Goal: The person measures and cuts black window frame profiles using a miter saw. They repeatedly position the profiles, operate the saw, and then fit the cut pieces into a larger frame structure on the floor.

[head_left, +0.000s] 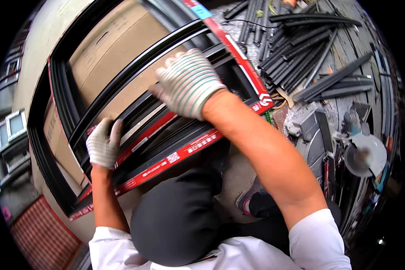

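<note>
A black window frame [141,75] with red printed film along its edges lies tilted in front of me, over brown cardboard [117,42]. My right hand [189,83], in a white glove with green stripes, is closed over a black bar [137,108] inside the frame's near part. Its fingertips are curled and partly hidden. My left hand [104,144], in a similar glove, is at the near left part of the frame. Its thumb and fingers bend around the same bar's left end, where the contact is partly hidden. A red-filmed strip [150,135] runs beneath both hands.
Several dark profile offcuts [297,49] lie piled at the far right. A saw with a round blade [364,155] stands at the right. A red checked mat [45,236] lies at the lower left, and light-coloured frames [13,130] stand at the left.
</note>
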`<move>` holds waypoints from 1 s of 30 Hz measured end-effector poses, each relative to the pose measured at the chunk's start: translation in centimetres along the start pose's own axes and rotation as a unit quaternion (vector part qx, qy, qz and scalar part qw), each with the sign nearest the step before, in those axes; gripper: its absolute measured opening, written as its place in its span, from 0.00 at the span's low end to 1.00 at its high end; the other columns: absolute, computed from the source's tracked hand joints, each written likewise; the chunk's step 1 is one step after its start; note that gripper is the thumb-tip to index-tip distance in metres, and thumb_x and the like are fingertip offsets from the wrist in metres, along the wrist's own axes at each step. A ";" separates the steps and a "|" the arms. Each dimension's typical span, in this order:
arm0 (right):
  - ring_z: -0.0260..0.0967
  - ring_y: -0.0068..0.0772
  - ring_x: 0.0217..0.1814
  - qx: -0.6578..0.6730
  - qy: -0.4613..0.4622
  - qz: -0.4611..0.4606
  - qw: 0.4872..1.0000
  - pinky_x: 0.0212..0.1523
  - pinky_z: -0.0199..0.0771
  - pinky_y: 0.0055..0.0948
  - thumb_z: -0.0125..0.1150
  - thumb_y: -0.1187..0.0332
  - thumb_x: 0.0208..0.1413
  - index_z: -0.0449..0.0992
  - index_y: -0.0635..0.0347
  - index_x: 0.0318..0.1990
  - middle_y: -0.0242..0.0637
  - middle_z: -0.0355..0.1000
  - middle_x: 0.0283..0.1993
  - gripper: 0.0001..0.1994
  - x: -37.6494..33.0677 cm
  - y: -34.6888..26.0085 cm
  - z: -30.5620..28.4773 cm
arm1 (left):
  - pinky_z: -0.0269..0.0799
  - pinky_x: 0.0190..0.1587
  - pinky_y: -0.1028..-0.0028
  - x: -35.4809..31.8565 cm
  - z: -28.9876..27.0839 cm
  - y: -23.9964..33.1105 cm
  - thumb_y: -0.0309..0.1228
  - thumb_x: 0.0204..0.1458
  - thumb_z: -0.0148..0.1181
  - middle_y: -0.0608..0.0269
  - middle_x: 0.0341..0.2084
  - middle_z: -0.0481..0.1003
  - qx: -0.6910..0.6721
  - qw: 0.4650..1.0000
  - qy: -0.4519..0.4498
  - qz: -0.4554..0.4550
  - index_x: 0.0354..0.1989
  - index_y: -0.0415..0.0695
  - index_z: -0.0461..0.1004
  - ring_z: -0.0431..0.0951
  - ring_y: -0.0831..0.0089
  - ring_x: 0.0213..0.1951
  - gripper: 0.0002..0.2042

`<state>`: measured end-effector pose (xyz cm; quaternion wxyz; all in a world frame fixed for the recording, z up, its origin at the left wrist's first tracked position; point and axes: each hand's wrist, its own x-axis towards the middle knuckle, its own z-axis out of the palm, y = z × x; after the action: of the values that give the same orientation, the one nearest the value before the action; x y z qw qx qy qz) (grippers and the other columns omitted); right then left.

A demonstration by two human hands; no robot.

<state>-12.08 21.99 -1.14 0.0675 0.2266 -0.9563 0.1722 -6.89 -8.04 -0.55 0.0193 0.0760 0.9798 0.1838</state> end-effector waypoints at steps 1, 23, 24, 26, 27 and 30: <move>0.80 0.49 0.48 -0.001 0.006 0.014 1.000 0.53 0.74 0.49 0.60 0.48 0.66 0.86 0.56 0.40 0.45 0.82 0.40 0.20 -0.2 0.2 0.3 | 0.78 0.40 0.61 0.4 0.7 -0.4 0.38 0.66 0.64 0.42 0.31 0.80 -0.008 1.000 -0.011 0.008 0.44 0.40 0.82 0.83 0.49 0.34 0.12; 0.77 0.43 0.61 0.044 -0.053 0.025 0.997 0.67 0.67 0.49 0.61 0.54 0.65 0.88 0.48 0.47 0.39 0.82 0.50 0.15 -1.2 0.0 0.8 | 0.82 0.42 0.64 4.2 4.5 5.3 0.35 0.56 0.71 0.47 0.35 0.83 0.014 0.989 -0.036 0.139 0.56 0.36 0.76 0.88 0.57 0.36 0.22; 0.77 0.43 0.61 0.046 -0.055 0.023 0.997 0.67 0.67 0.49 0.61 0.53 0.65 0.88 0.48 0.47 0.39 0.82 0.51 0.15 -1.2 -0.1 0.7 | 0.82 0.42 0.64 4.2 4.6 4.8 0.35 0.56 0.71 0.47 0.35 0.83 0.006 0.991 -0.037 0.132 0.56 0.36 0.76 0.87 0.57 0.36 0.22; 0.76 0.44 0.64 0.058 -0.082 0.013 0.995 0.71 0.64 0.49 0.62 0.49 0.63 0.88 0.49 0.49 0.42 0.82 0.54 0.19 -1.2 0.0 0.3 | 0.82 0.44 0.65 4.2 4.4 5.2 0.34 0.56 0.71 0.47 0.36 0.83 -0.004 0.992 -0.049 0.113 0.56 0.36 0.76 0.88 0.59 0.38 0.22; 0.75 0.45 0.65 0.067 -0.077 0.012 0.995 0.72 0.63 0.49 0.63 0.48 0.62 0.88 0.50 0.50 0.43 0.82 0.54 0.20 -1.2 0.1 0.4 | 0.82 0.45 0.66 4.2 4.4 5.3 0.34 0.56 0.71 0.47 0.36 0.84 -0.012 0.993 -0.052 0.108 0.56 0.36 0.76 0.88 0.60 0.38 0.22; 0.74 0.47 0.67 0.081 -0.066 0.020 0.994 0.76 0.57 0.49 0.65 0.42 0.59 0.86 0.58 0.54 0.46 0.81 0.56 0.29 -1.5 -0.1 0.7 | 0.81 0.48 0.67 4.2 4.5 5.2 0.32 0.56 0.71 0.48 0.39 0.85 -0.039 0.993 -0.057 0.092 0.56 0.35 0.77 0.87 0.65 0.42 0.21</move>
<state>-10.75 22.22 -2.08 -0.0178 0.2231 -0.9458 0.2354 -9.99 -0.99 -2.95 0.0608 0.1753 0.9582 0.2180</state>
